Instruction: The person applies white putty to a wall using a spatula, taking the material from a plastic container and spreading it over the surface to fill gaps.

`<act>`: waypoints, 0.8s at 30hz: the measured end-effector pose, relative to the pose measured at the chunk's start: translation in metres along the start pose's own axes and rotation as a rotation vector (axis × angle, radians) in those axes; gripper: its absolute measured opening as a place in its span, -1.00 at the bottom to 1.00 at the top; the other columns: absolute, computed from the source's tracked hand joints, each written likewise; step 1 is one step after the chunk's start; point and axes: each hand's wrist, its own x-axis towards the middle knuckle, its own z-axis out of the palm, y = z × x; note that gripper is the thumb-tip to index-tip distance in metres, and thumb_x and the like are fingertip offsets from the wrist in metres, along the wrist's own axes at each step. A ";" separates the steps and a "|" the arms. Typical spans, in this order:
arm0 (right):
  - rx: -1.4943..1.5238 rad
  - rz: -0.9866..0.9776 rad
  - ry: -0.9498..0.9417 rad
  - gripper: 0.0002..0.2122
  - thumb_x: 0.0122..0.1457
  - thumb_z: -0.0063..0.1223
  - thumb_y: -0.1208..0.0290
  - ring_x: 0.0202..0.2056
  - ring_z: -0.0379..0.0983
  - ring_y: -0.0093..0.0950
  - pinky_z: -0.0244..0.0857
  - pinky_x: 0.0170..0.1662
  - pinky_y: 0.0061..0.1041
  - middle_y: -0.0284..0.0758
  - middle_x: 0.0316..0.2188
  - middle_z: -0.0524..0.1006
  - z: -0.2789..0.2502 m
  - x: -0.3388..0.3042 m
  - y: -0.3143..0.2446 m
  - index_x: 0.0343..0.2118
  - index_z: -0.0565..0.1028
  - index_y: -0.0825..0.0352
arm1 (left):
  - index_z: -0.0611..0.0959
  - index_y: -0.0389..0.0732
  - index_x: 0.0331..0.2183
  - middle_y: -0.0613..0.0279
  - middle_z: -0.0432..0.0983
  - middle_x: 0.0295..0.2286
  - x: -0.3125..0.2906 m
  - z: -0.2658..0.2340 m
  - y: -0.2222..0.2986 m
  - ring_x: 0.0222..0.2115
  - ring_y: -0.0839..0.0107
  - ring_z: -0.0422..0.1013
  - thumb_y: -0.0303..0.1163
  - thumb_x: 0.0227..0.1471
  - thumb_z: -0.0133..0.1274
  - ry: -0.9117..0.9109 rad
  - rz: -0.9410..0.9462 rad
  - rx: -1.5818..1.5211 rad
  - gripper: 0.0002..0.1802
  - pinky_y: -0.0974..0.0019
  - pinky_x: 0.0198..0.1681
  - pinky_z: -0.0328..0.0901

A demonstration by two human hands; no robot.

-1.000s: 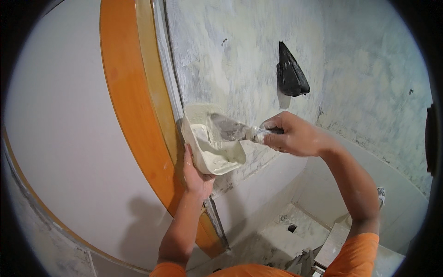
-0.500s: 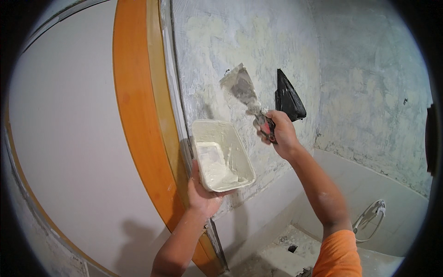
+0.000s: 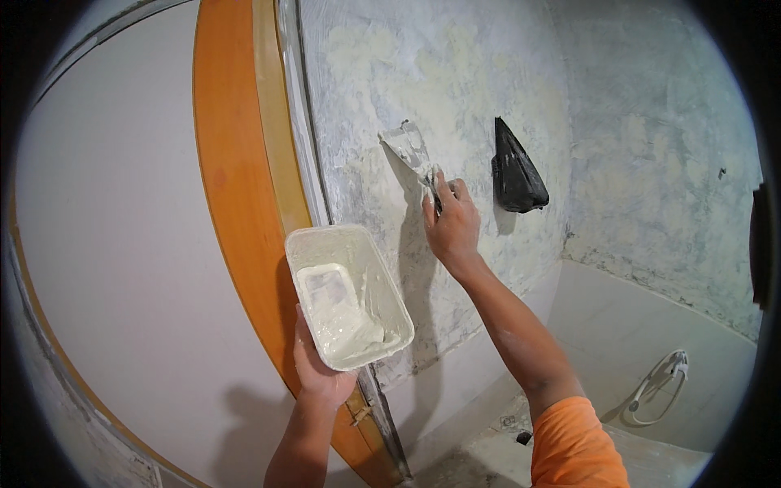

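My left hand is closed around the lower end of a white rectangular plastic tub, tilted so its inside shows. Creamy wall putty coats its sides and lies in its lower part. Farther up, my right hand grips a putty knife by its handle, which the fingers mostly hide. The wide, putty-smeared blade lies against or very close to the patchy grey wall. A small dark spot shows on the wall by the blade's upper edge.
A black plastic-covered fixture juts from the wall right of my right hand. An orange wooden door frame and a white panel stand on the left. A white shower hose hangs low on the right, above pale tiles.
The putty knife has turned over and come to the wall, moving slightly left with my right hand. My left hand has shifted left and a little down with the tub.
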 end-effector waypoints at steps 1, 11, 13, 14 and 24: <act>0.005 -0.006 -0.015 -0.51 0.16 0.11 0.34 -0.34 0.51 -0.14 0.40 -0.31 -0.20 -0.12 -0.24 0.45 0.008 -0.002 0.002 0.16 0.38 0.36 | 0.32 -0.12 0.22 0.19 0.34 0.12 -0.001 -0.001 0.000 0.11 0.18 0.33 0.07 0.32 -0.27 -0.010 0.016 0.010 -0.38 -0.01 0.16 0.27; -0.032 0.007 -0.239 -0.49 0.21 0.04 0.36 -0.47 0.50 -0.07 0.40 -0.43 -0.14 -0.05 -0.35 0.49 0.019 -0.074 -0.004 0.19 0.29 0.49 | 0.34 -0.14 0.21 0.16 0.38 0.09 -0.002 -0.002 -0.002 0.08 0.19 0.36 0.08 0.32 -0.26 -0.015 0.006 0.008 -0.37 0.02 0.14 0.30; -0.031 -0.034 -0.212 -0.49 0.19 0.07 0.37 -0.47 0.50 -0.08 0.39 -0.43 -0.15 -0.07 -0.38 0.49 -0.002 -0.076 0.005 0.19 0.31 0.47 | 0.34 -0.15 0.21 0.15 0.39 0.08 -0.001 0.007 0.000 0.07 0.18 0.38 0.09 0.32 -0.26 -0.063 0.014 0.000 -0.36 0.02 0.13 0.31; -0.026 -0.073 -0.186 -0.48 0.20 0.06 0.35 -0.47 0.50 -0.08 0.39 -0.45 -0.14 -0.07 -0.37 0.48 -0.007 -0.070 0.009 0.19 0.30 0.46 | 0.35 -0.15 0.20 0.14 0.40 0.07 -0.001 0.011 0.000 0.06 0.18 0.38 0.09 0.32 -0.25 -0.074 0.018 -0.009 -0.36 0.01 0.13 0.31; -0.109 -0.044 -0.115 -0.48 0.20 0.06 0.29 -0.46 0.51 -0.09 0.41 -0.38 -0.15 -0.07 -0.37 0.50 -0.005 0.014 0.015 0.19 0.33 0.41 | 0.34 -0.19 0.20 0.11 0.40 0.06 0.004 0.011 -0.011 0.04 0.18 0.40 0.10 0.31 -0.22 0.013 -0.037 0.018 -0.34 0.02 0.11 0.33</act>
